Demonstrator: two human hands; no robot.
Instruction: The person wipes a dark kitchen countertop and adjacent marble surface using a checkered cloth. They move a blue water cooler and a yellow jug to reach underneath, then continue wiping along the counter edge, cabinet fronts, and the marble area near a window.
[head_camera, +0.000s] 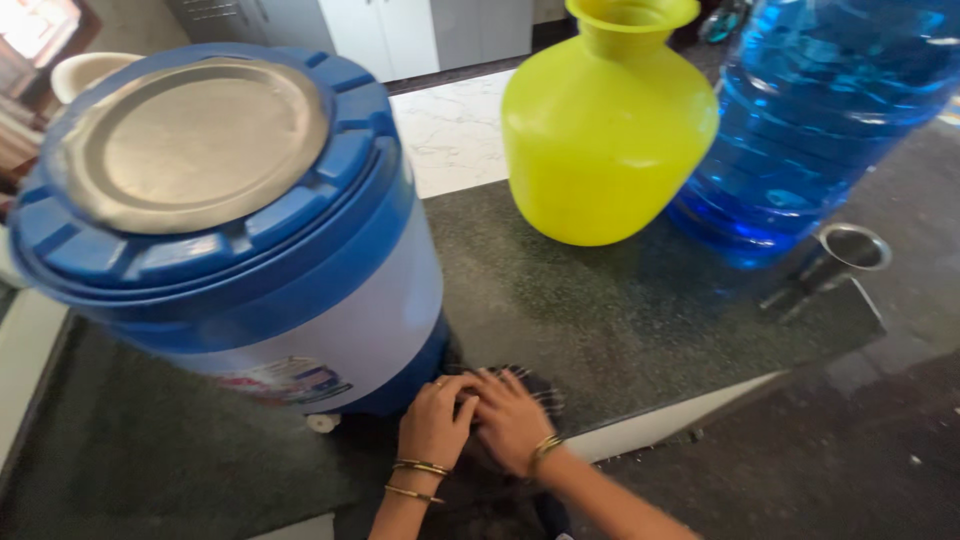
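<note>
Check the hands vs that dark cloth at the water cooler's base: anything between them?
Nothing visible. The left hand and right hand both rest directly on the dark cloth, on the counter right against the blue water cooler.

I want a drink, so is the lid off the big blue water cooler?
No, the blue lid with its grey metal centre sits closed on top of the water cooler.

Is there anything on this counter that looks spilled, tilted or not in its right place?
Nothing looks spilled or broken. The one odd point: the steel tumbler stands right at the corner of the dark counter, near the edge. Both hands, left hand and right hand, press a dark cloth beside the blue water dispenser.
</note>
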